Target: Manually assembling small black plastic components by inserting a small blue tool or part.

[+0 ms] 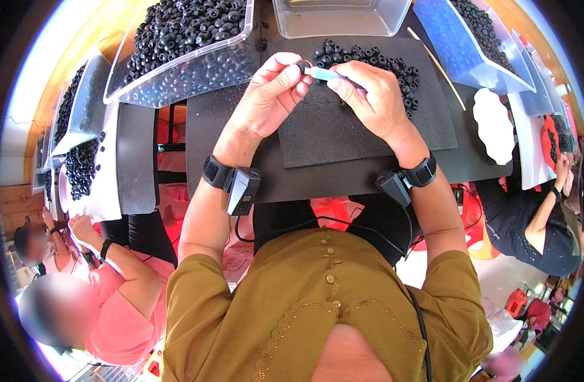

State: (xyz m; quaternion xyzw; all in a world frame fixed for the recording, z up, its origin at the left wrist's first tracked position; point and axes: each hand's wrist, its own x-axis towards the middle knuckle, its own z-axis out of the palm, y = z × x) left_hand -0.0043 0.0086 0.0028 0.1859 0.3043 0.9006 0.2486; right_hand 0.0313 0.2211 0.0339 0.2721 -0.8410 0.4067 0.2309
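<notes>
We've got the left hand (266,95) pinched shut on a small black ring (304,66) w/ thumb & forefinger above the foam mat (343,137), while the right hand (368,95) grips a pale blue tool (324,74), long axis pointing left, tip touching the ring.

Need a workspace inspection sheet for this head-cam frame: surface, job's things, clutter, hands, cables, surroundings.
Surface: black foam mat on a dark table.
Job's things: small black rubber ring pinched in left hand; pale blue flat tool in right hand; loose pile of black rings on mat.
Clutter: clear plastic bin of black rings; empty clear tray; thin wooden stick.
Hands: both closed, meeting at the ring.
Cables: black cable below table edge.
Surroundings: co-workers seated on both sides.
</notes>
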